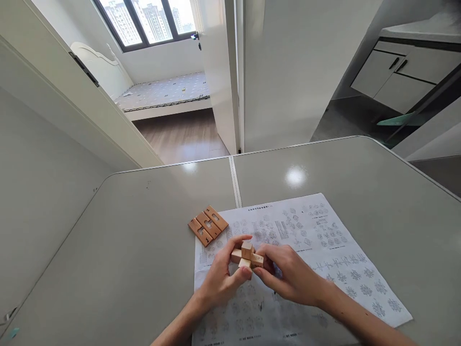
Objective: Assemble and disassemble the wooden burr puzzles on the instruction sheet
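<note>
A small cluster of interlocked pale wooden puzzle bars (247, 255) is held just above a printed instruction sheet (324, 240). My left hand (222, 277) grips the cluster from the left, thumb and fingers curled around it. From the right, my right hand (288, 274) pinches the same cluster with its fingertips. Three loose notched wooden bars (208, 225) lie side by side on the grey table (137, 250), just beyond my left hand at the sheet's top left corner.
The table has a seam (235, 180) running down its middle. Past its far edge stand a white wall (288, 72) and an open doorway onto a room with a wood floor (180, 134). Cabinets (396, 72) are at the far right.
</note>
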`<act>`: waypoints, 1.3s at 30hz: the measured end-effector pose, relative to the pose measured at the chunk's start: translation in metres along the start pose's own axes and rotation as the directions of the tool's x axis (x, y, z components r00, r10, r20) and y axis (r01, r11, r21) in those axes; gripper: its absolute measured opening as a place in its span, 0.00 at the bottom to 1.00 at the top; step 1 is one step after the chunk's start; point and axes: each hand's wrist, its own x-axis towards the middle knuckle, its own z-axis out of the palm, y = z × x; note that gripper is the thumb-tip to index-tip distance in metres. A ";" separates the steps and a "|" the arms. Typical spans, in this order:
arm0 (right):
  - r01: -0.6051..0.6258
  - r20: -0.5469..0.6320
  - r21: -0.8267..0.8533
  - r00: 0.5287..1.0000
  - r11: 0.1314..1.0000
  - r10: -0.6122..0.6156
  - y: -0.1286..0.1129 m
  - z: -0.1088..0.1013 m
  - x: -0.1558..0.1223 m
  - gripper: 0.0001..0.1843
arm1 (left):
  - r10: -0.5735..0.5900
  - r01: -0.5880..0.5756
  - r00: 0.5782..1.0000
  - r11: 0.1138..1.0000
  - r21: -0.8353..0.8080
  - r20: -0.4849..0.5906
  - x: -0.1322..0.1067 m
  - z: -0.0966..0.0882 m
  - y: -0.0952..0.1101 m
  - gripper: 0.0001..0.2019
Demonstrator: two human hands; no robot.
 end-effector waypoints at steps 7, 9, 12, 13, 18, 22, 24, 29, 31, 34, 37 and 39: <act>0.039 0.016 -0.047 0.999 0.998 -0.038 -0.011 -0.005 0.007 0.15 | -0.053 0.083 0.989 0.972 -0.219 0.139 0.003 -0.004 0.007 0.41; 0.031 0.000 -0.076 1.000 0.997 -0.031 -0.018 -0.008 0.013 0.16 | -0.039 0.067 0.992 0.965 -0.253 0.116 0.003 -0.005 0.008 0.41; -0.017 0.056 -0.079 0.998 0.997 0.022 -0.033 -0.016 0.025 0.14 | -0.020 0.020 1.000 0.971 -0.239 0.002 0.004 -0.005 0.006 0.40; -0.062 0.091 -0.082 0.993 0.995 0.070 -0.038 -0.019 0.029 0.14 | -0.020 0.009 0.999 0.974 -0.225 -0.044 0.004 -0.006 0.006 0.40; -0.175 0.257 -0.115 0.946 0.978 0.199 -0.058 -0.031 0.053 0.10 | 0.005 -0.043 0.977 0.984 -0.171 -0.214 0.004 -0.009 0.001 0.37; -0.119 0.218 -0.199 0.962 0.973 0.162 -0.060 -0.027 0.063 0.15 | 0.014 -0.057 0.967 0.985 -0.161 -0.255 0.004 -0.014 0.001 0.40; -0.043 0.162 -0.252 0.983 0.967 0.086 -0.057 -0.023 0.066 0.18 | 0.020 -0.056 0.970 0.988 -0.141 -0.244 0.004 -0.016 0.002 0.41; 0.062 0.118 -0.282 0.993 0.957 -0.029 -0.049 -0.020 0.067 0.16 | 0.061 -0.090 0.986 0.980 -0.180 -0.158 0.004 -0.017 0.004 0.41; 0.089 0.142 -0.257 0.988 0.962 -0.053 -0.047 -0.024 0.068 0.15 | 0.078 -0.101 0.988 0.979 -0.179 -0.131 0.004 -0.017 0.004 0.41; 0.148 0.198 -0.235 0.975 0.961 -0.102 -0.046 -0.030 0.069 0.17 | 0.103 -0.118 0.990 0.980 -0.161 -0.097 0.004 -0.017 0.005 0.40; 0.203 0.223 -0.272 0.964 0.941 -0.144 -0.044 -0.032 0.068 0.20 | 0.105 -0.116 0.990 0.985 -0.126 -0.096 0.005 -0.017 0.008 0.38; 0.227 0.225 -0.300 0.961 0.926 -0.163 -0.041 -0.031 0.066 0.22 | 0.093 -0.101 0.992 0.991 -0.084 -0.088 0.005 -0.018 0.010 0.38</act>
